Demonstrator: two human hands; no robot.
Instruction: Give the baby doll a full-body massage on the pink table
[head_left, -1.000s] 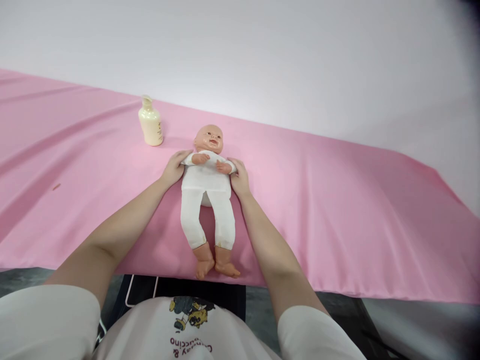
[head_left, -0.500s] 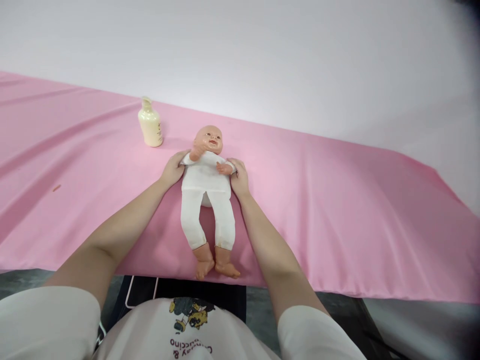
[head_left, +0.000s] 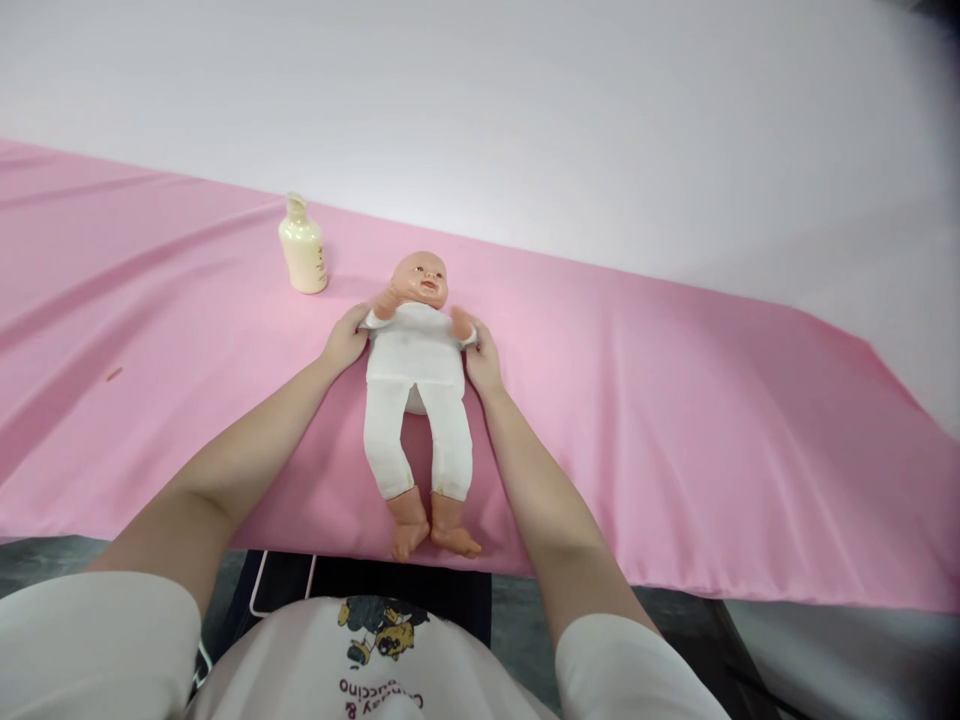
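A baby doll (head_left: 416,350) with a white cloth body lies on its back on the pink tablecloth (head_left: 675,430), head away from me and bare feet near the table's front edge. My left hand (head_left: 348,338) is closed around the doll's arm on the left, by the upper sleeve. On the other side my right hand (head_left: 482,357) grips the doll's other arm, whose small hand points upward. The fingertips of both my hands are partly hidden behind the doll's arms.
A cream pump bottle (head_left: 304,255) stands upright beyond my left hand. Farther left lies a small brownish stick-like piece (head_left: 114,374). Behind the table rises a white wall (head_left: 525,120). Below the front edge, a phone-like dark object with a pale rim (head_left: 283,585) rests near my lap.
The doll's arm in my right hand has swung outward and up, away from its chest. My left hand keeps its hold, and the doll's body has barely shifted.
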